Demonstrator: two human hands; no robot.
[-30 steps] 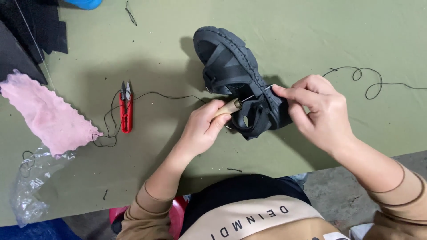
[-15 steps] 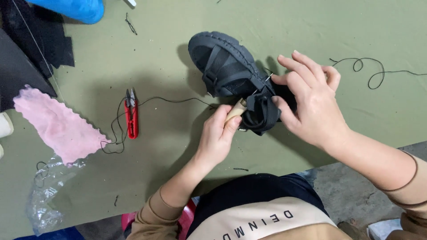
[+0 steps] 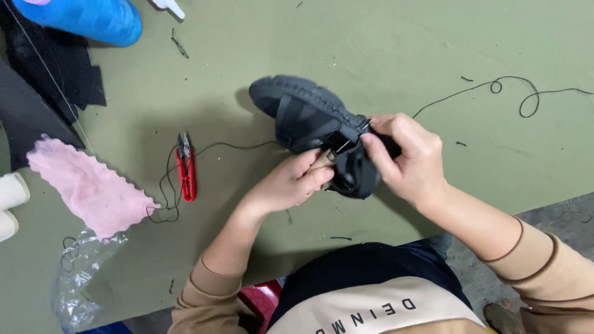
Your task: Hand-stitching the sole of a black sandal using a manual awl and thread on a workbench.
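My right hand (image 3: pixel 408 164) pinches the heel end of a black shoe (image 3: pixel 322 127), fingers closed around its dark straps. My left hand (image 3: pixel 291 182) is wrapped shut around a tan wooden-handled tool (image 3: pixel 323 159), its metal tip pressed against the shoe's upper between my two hands. The shoe rests on its side on the green table (image 3: pixel 346 37), chunky sole turned away from me. I judge this to be hand stitching or piercing of the upper; the next move calls for a firm hold on the shoe while the tool is pushed or drawn through.

A black thread (image 3: pixel 229 147) runs from the shoe leftward to red thread snips (image 3: pixel 187 168) lying near it. Farther left lies a pink cloth (image 3: pixel 86 188), with crumpled clear plastic (image 3: pixel 77 281) below it. Another loose thread (image 3: pixel 507 89) curls at the right. A blue object (image 3: pixel 86 18) sits at the top left; I cannot tell whether it holds anything.
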